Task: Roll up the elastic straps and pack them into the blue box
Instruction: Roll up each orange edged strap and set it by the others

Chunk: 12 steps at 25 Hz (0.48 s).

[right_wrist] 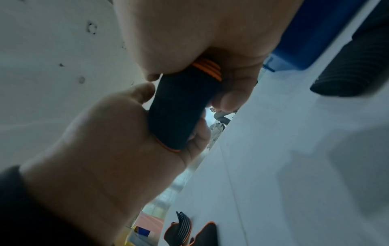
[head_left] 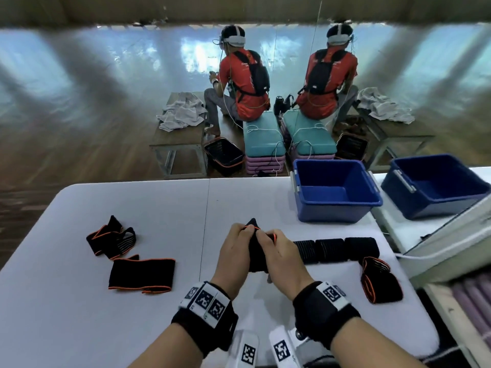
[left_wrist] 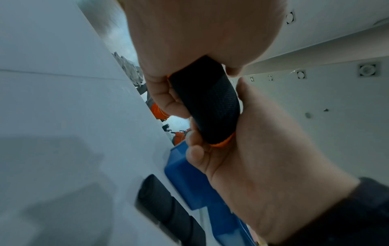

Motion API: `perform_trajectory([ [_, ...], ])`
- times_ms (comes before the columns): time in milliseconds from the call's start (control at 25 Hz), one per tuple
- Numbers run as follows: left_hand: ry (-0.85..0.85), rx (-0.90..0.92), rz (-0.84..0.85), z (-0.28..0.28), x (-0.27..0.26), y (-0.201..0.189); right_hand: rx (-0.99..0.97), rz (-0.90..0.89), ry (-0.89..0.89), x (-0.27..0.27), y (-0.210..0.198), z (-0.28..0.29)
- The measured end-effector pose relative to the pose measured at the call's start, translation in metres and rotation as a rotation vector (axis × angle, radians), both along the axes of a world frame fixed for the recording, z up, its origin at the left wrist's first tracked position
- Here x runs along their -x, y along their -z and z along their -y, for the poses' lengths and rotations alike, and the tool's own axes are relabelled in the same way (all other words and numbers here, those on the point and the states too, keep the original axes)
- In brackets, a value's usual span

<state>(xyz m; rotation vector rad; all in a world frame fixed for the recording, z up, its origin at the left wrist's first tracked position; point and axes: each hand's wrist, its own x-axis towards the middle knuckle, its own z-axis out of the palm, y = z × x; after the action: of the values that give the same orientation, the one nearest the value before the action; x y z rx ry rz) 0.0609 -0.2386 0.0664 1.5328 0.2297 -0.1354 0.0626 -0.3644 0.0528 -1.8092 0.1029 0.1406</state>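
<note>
- The white bench carries it all, and the blue box sits open at the far right corner, nothing visible inside it.
- Three finished rolls lie in a row just right of the hands; one more orange-edged roll sits nearer, by the bench's right edge.
- Off to the left wait a folded strap and a crumpled one, both unrolled.
- Centre stage: the strap being rolled, held above the bench, long axis running away from the person, far tip pointing toward the room.
- Left hand curls round its left side, right hand round its right, the grip of each closed on the strap, thumbs pinching at the far, orange-edged end.
- The risk, as I judge it: elastic wants to spring open, so easing either pinch could let the layers unwind or slide sideways out of line.
</note>
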Motion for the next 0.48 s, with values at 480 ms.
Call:
perform_trajectory([
  [480,0.163,0.118,-0.009,0.079,-0.003,0.008,-0.219,-0.081,0.072,0.011,-0.001,0.077],
])
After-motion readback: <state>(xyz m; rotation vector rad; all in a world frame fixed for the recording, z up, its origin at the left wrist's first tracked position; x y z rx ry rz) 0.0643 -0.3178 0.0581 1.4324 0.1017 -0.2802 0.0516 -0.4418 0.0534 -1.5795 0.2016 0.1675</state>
